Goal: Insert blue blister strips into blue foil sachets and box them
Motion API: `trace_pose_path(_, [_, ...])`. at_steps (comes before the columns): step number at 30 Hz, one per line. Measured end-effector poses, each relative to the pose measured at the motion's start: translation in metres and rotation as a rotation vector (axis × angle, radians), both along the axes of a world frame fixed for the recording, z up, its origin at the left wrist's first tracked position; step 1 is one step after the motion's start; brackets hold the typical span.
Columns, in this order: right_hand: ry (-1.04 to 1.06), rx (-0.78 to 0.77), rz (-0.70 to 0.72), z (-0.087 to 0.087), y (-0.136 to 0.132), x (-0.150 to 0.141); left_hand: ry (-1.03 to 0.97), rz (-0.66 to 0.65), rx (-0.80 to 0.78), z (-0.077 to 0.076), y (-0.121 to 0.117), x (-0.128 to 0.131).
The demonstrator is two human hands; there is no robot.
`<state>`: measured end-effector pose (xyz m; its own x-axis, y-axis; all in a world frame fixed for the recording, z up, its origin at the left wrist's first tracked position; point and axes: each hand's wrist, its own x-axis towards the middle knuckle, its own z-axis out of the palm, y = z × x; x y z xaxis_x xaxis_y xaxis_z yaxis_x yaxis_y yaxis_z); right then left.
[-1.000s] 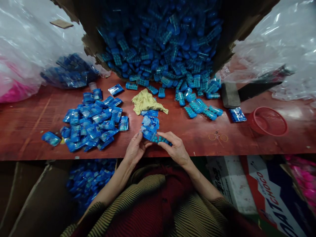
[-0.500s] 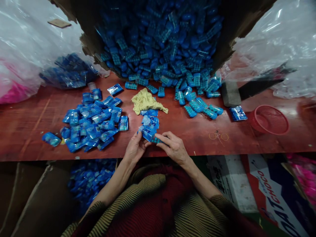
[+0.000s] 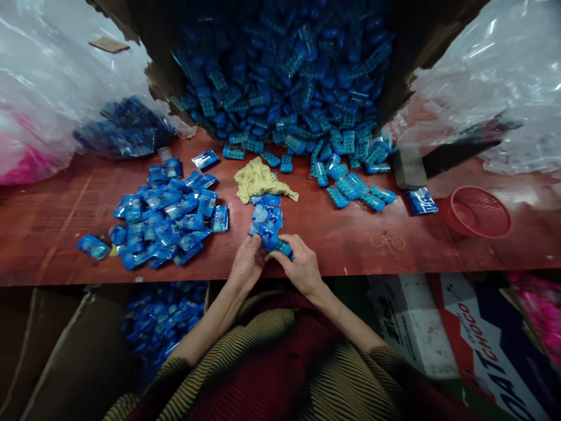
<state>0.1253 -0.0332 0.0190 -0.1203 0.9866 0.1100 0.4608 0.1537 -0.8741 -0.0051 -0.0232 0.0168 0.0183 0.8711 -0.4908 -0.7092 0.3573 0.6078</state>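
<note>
My left hand (image 3: 246,264) and my right hand (image 3: 300,266) meet at the near edge of the red table (image 3: 333,234). Both pinch a small blue packet (image 3: 277,245) between fingers and thumbs. Just beyond my fingers lies a short stack of blue wrappers (image 3: 265,217). A heap of wrapped blue packets (image 3: 164,217) lies to the left. Loose blue ridged pieces (image 3: 357,193) lie to the right, spilling from a torn cardboard box (image 3: 284,76) at the back.
A yellow rag (image 3: 260,180) lies behind the stack. A red mesh basket (image 3: 476,211) and a grey block (image 3: 407,166) sit at the right. Clear plastic bags (image 3: 491,70) flank the box. A carton of blue packets (image 3: 162,318) stands under the table on the left.
My right hand has drawn left and closer to my left hand, bringing the blue piece into the wrapper. Both hands now close together on the packet.
</note>
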Motion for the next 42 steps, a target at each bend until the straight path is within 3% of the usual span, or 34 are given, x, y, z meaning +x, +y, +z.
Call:
trace_pose_path(3, [0.045, -0.023, 0.115, 0.0, 0.0, 0.001, 0.016, -0.008, -0.059, 0.0, 0.002, 0.0])
trace_pose_path(6, [0.307, -0.18, 0.344, 0.001, 0.002, 0.009, 0.015, -0.081, -0.134, 0.001, 0.004, -0.006])
trace_pose_path(8, [0.494, -0.308, 0.419, 0.0, 0.003, 0.013, -0.015, -0.127, -0.168, 0.003, 0.005, -0.01])
trace_pose_path(13, [0.65, -0.365, 0.225, -0.005, -0.001, 0.011, -0.078, -0.11, -0.219, 0.01, 0.006, -0.007])
trace_pose_path(18, [0.621, -0.422, 0.192, -0.009, -0.012, 0.002, -0.125, -0.024, -0.262, 0.015, 0.012, -0.001])
trace_pose_path(22, [0.758, -0.543, 0.076, -0.01, -0.011, -0.005, -0.124, -0.072, -0.309, 0.015, 0.014, 0.0])
trace_pose_path(27, [0.8, -0.589, 0.118, -0.006, -0.002, -0.002, -0.137, -0.078, -0.292, 0.017, 0.016, -0.002])
trace_pose_path(34, [0.816, -0.537, 0.107, -0.003, 0.006, 0.006, -0.14, -0.02, -0.175, 0.017, 0.013, 0.001])
trace_pose_path(42, [0.813, -0.508, 0.106, -0.003, 0.002, -0.001, -0.186, -0.182, -0.125, 0.019, 0.012, 0.002])
